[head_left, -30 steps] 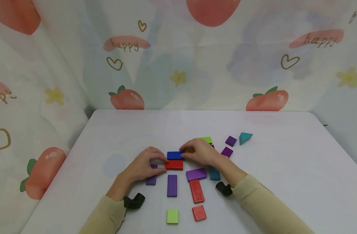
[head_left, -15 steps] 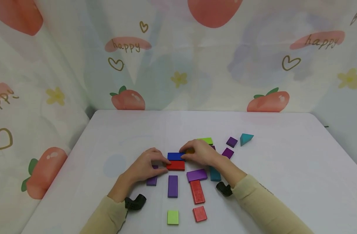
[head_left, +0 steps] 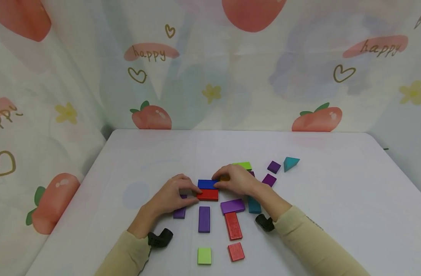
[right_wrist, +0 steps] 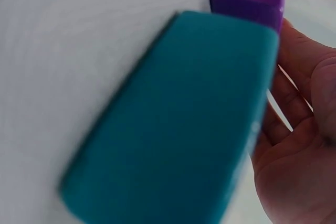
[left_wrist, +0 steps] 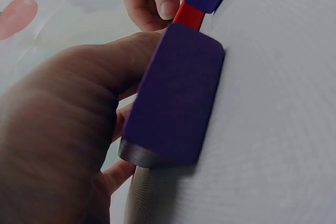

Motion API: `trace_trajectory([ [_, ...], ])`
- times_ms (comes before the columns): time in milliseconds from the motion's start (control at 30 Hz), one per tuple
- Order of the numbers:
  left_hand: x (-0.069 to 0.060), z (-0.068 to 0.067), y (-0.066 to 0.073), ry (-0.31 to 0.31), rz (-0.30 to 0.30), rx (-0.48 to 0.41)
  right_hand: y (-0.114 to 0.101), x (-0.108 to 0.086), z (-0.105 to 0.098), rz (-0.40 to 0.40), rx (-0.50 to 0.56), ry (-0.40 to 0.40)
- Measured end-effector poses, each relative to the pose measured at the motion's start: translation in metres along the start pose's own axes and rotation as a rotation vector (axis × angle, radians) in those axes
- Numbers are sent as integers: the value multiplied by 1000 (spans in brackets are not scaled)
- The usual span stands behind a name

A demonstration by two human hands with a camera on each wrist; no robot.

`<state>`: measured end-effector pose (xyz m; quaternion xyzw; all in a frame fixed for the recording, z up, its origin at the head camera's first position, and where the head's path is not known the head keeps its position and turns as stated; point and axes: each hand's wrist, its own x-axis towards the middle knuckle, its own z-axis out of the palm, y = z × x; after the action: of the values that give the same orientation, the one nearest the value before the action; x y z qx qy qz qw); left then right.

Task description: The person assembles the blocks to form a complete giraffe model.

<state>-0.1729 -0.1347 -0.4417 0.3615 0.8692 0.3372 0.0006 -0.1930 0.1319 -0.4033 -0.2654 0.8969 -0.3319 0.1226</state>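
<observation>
In the head view, a blue block (head_left: 207, 184) lies directly behind a red block (head_left: 208, 195). My left hand (head_left: 169, 195) holds the red block's left end between thumb and index finger. My right hand (head_left: 237, 179) has its thumb and index fingertips at the blue block's right end, pinching it. An orange block (head_left: 225, 178) shows in the gap between those fingers, mostly hidden. A purple block (left_wrist: 173, 95) lies close under my left hand. Below my right wrist a teal block (right_wrist: 178, 119) fills much of the right wrist view.
Nearer me lie an upright purple block (head_left: 204, 219), a slanted purple block (head_left: 232, 206), a long red block (head_left: 233, 226), a green square (head_left: 204, 256) and a red square (head_left: 236, 252). A lime block (head_left: 243, 165), a purple cube (head_left: 274, 166) and a teal pyramid (head_left: 291, 164) lie farther back.
The whole view has shifted slightly. Both hands stay at the red and blue blocks, with the arrangement of blocks visibly the same.
</observation>
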Motion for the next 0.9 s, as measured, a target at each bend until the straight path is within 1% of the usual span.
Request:
trace_trajectory([
  [200, 0, 0, 0, -3, -9, -4, 1, 1, -1, 1, 6, -5],
  [300, 0, -1, 0, -20, -16, 1, 1, 1, -1, 7, 5, -5],
  [467, 1, -3, 1, -44, 14, 24, 0, 2, -1, 5, 1, -11],
  [667, 1, -4, 2, -35, 53, 29, 0, 3, -1, -1, -9, -14],
  [900, 1, -4, 2, -33, 57, 36, 1, 3, 0, 2, -2, -17],
])
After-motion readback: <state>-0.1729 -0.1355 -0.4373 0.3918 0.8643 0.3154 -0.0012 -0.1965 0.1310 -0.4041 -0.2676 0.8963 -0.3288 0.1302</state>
